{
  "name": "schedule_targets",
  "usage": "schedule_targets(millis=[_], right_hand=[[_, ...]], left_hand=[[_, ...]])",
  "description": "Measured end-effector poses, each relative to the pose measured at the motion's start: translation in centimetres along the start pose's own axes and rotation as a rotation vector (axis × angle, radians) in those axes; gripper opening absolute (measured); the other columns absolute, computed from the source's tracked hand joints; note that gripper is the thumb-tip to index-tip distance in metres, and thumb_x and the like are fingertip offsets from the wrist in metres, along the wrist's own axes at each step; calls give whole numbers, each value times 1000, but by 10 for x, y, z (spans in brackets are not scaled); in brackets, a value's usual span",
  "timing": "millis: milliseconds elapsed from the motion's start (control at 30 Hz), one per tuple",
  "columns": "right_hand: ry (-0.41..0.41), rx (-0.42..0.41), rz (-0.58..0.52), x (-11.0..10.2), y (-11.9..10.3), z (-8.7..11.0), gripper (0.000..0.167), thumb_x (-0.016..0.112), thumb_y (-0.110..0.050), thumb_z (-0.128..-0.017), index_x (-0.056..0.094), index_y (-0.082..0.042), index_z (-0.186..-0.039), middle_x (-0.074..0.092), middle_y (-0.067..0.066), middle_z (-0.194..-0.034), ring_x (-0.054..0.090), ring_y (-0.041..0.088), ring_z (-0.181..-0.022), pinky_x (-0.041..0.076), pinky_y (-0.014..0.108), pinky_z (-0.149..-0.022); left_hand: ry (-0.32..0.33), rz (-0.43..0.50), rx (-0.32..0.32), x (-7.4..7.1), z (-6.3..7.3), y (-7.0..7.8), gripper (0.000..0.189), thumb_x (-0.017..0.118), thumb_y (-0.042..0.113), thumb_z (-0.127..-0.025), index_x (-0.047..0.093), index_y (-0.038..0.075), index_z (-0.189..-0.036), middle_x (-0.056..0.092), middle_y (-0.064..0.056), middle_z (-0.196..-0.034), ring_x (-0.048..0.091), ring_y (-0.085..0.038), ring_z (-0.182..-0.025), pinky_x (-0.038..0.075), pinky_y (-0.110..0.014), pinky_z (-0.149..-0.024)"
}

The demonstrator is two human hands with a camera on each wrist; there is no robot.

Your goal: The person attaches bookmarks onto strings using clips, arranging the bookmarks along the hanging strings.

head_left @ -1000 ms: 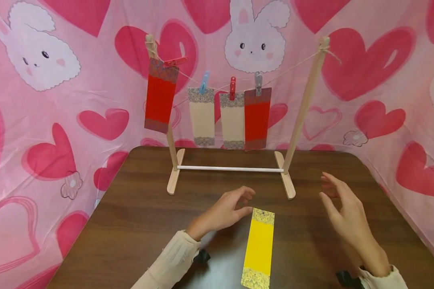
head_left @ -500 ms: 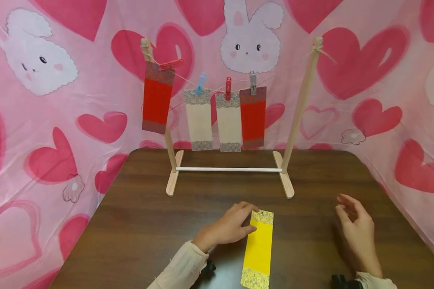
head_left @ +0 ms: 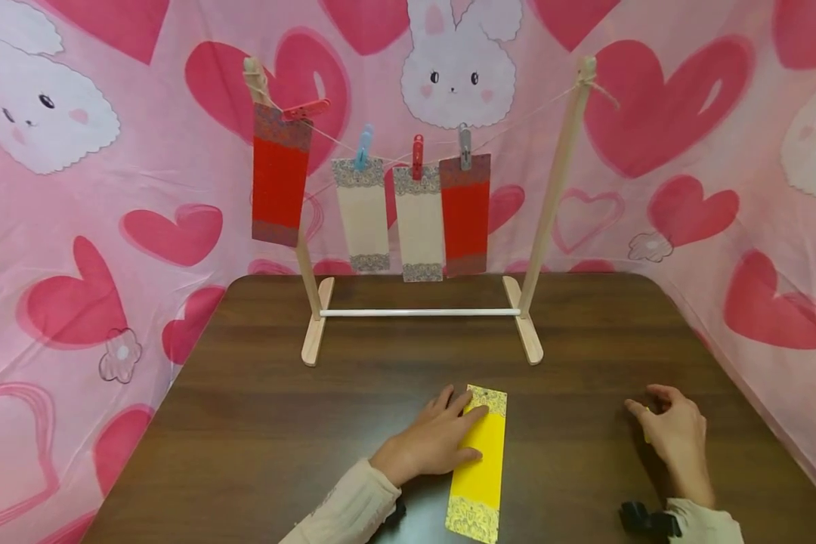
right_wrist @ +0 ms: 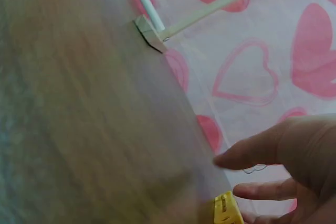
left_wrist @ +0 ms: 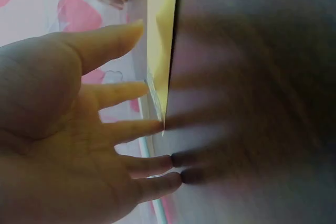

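Observation:
A yellow bookmark-like card (head_left: 483, 461) with lacy patterned ends and a small hole at its far end lies on the table. My left hand (head_left: 431, 442) rests at the card's left side, fingers spread and fairly straight, several fingertips over its surface; the left wrist view shows the palm beside the card (left_wrist: 161, 19). Farther right, my right hand (head_left: 676, 431) is low over the table around a yellow clothespin (right_wrist: 227, 211), mostly hidden in the head view. In the right wrist view the thumb stands apart from the clothespin, while another finger is close beside it.
Behind the hands stands a wooden drying rack (head_left: 554, 196) with a white crossbar (head_left: 418, 312). From its string hang red cards (head_left: 465, 219) and cream cards (head_left: 363, 219), held by blue, red and grey clothespins (head_left: 465, 147). A pink heart-patterned cloth (head_left: 598, 219) surrounds the table (head_left: 245, 446).
My left hand has come down onto the yellow card, its fingers spreading over the edge. My right hand has lowered to the yellow clothespin. The head view has shifted slightly.

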State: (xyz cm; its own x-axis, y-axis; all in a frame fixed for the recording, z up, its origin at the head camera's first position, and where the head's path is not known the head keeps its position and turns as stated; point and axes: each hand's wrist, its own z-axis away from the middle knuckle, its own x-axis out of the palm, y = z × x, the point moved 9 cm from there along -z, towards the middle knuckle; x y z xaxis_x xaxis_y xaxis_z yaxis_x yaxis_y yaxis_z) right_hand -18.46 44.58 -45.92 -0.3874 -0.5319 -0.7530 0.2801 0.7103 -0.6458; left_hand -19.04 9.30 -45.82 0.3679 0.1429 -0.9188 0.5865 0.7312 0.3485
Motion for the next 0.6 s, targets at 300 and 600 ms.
schedule_targets(millis=[300, 600], right_hand=[[0, -135, 58, 7, -8, 1, 35, 73, -2, -82, 61, 9, -113, 65, 28, -99, 61, 29, -77, 37, 51, -82], [32, -192, -12, 12, -21, 7, 34, 80, -14, -83, 68, 2, -110, 71, 14, -86, 47, -14, -67, 37, 26, -71]], left_hand=[[97, 56, 79, -18, 5, 16, 41, 64, 38, -97, 62, 15, -131, 67, 3, -119, 63, -12, -103, 54, -32, -85], [60, -461, -248, 12, 12, 26, 92, 43, 85, -81, 47, 21, -147, 47, -13, -144, 49, -30, -125, 53, -41, -87]])
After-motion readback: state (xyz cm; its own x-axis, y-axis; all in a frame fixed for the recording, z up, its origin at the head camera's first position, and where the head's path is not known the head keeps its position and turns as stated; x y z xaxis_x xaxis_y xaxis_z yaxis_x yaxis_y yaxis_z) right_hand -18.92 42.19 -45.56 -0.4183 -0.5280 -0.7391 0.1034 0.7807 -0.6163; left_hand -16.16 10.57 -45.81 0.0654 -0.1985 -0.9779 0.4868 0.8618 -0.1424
